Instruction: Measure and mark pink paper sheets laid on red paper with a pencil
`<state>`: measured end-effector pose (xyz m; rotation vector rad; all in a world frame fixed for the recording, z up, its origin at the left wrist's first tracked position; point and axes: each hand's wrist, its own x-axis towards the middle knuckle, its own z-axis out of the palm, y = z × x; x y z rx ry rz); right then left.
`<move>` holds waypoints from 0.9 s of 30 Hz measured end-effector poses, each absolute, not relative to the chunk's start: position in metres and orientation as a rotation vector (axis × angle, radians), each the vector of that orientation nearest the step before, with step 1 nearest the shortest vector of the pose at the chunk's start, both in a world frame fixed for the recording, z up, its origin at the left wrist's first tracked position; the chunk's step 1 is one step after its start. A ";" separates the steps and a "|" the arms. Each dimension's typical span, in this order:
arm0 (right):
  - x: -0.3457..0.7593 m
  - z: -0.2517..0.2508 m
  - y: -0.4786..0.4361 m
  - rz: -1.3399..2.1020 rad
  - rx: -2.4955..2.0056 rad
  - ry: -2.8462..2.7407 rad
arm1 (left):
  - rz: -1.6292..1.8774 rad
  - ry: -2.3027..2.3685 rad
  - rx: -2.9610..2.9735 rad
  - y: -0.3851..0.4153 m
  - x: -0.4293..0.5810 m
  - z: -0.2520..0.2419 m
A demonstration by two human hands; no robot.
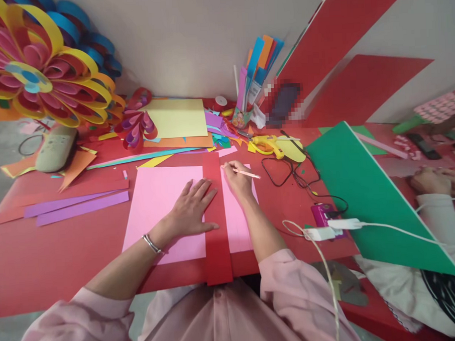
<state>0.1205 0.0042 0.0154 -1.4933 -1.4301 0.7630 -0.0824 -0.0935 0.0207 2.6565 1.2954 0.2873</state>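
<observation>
A sheet of pink paper (160,193) lies on the red tabletop, crossed lengthwise by a red strip (218,256). Flat across the pink sheet and the strip rests my left hand (193,207), fingers spread. In my right hand (237,177) a pencil (250,174) is gripped, its tip by the strip's right edge near the sheet's top. Faint lines run down the pink part right of the strip. Two purple paper strips (82,208) lie to the left of the sheet.
Behind are a yellow sheet (176,117), paper scraps and a yellow glue gun (267,144) with a black cord. A power adapter (323,216) and a green board (375,199) stand right, beside another person's hands (433,180). A paper flower (30,73) is at left.
</observation>
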 end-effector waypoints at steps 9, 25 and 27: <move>0.122 0.011 0.006 0.738 -1.472 -1.461 | 0.263 1.304 2.684 -0.094 -0.082 0.021; 0.141 0.048 0.093 0.263 -1.366 -1.509 | 0.335 1.297 2.723 -0.094 -0.084 0.014; 0.155 0.067 0.138 0.095 -1.476 -1.387 | 0.371 1.306 2.732 -0.095 -0.084 0.012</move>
